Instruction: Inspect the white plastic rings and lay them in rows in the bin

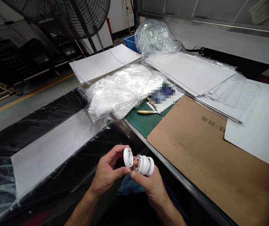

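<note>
Between thumb and fingers of my left hand (108,171) is a single white plastic ring (128,157), tilted so its hollow centre shows. My right hand (150,185) is closed around a short row of several similar white rings (144,165), with a fingertip poking through their openings. The single ring sits just left of the row, with a small gap between them. Both hands are over my lap, near the table's front edge.
Pliers (148,111) lie on the green mat (136,121). Brown cardboard (205,147) covers the table at right, white sheets (193,70) behind it. Clear plastic bags (122,89) are heaped ahead. A black-lined container with a white sheet (54,150) stands left; a large fan (87,15) is beyond.
</note>
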### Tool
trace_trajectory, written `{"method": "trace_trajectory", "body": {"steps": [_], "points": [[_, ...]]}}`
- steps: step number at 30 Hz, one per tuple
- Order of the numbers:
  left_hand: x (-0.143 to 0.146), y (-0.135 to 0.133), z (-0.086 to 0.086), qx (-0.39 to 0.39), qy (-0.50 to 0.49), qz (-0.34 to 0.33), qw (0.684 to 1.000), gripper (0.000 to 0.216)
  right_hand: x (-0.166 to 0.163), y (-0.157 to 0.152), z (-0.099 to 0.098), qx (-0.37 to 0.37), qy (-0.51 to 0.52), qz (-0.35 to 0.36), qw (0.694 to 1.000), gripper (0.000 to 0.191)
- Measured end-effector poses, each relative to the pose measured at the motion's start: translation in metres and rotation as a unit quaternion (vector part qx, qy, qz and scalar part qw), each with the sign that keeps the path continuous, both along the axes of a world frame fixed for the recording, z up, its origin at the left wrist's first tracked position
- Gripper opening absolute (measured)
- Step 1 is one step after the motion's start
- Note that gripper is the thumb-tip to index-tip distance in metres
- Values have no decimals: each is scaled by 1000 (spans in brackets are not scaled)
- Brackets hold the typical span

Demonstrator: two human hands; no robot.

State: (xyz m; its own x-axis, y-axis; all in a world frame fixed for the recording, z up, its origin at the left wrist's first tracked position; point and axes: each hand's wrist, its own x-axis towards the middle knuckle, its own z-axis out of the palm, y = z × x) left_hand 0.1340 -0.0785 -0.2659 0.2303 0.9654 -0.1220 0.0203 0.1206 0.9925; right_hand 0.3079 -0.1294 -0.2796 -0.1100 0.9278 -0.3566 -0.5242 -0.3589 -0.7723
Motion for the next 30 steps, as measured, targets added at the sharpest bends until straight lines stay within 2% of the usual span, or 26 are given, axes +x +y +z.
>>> {"method": "trace_trajectory", "body": {"steps": [5,9,20,24,30], "points": [[-4,0,2,2,21,3,1000,59,-2,0,2,-12,-5,-19,1000,30],[-7,-1,2,29,58,6,998,58,-4,1,0,-10,-8,-7,1000,29],[-10,-5,3,198,163,-53,965,53,0,3,-1,5,-1,-9,1000,27],[-14,-4,0,259,168,-86,947,56,1,2,-3,8,9,-11,1000,29],[-13,-3,-3,305,150,-103,935,55,2,3,-3,14,18,-1,1000,26]]}}
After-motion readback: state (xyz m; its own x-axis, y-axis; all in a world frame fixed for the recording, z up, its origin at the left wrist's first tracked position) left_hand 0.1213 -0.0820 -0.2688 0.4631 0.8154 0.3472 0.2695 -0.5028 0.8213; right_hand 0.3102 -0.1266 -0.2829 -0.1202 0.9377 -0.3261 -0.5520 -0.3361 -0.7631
